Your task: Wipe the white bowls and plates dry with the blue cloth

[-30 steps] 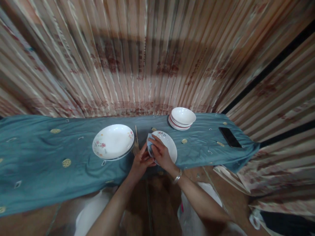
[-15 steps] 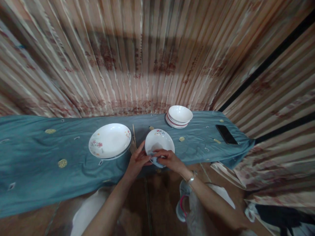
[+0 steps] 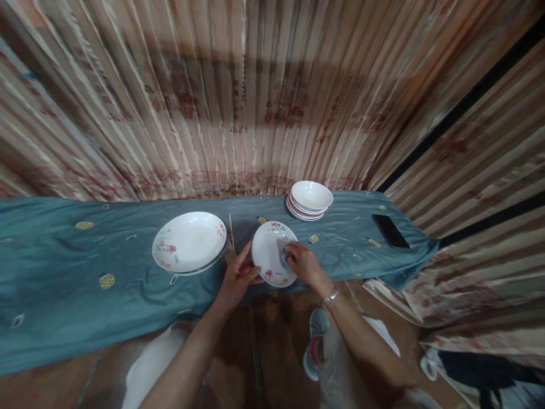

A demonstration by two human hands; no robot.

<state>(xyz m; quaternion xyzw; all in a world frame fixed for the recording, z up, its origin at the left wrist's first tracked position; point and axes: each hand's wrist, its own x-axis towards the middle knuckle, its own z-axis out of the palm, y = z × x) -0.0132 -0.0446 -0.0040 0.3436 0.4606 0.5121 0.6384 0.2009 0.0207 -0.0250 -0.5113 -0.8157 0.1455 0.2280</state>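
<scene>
Pinching the floral dish by its left rim, the left hand is half-curled. The right hand, closed on a bluish cloth, touches the dish's right side. Its tiny marking is unreadable.

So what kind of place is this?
Probably a room in someone's home, though I can't be sure: patterned curtains hang behind a cloth-covered table holding stacked bowls and a phone.

The left hand is gripping a flowered dish, the right hand is pressing a bluish cloth inside; stacked bowls are standing beyond.
</scene>
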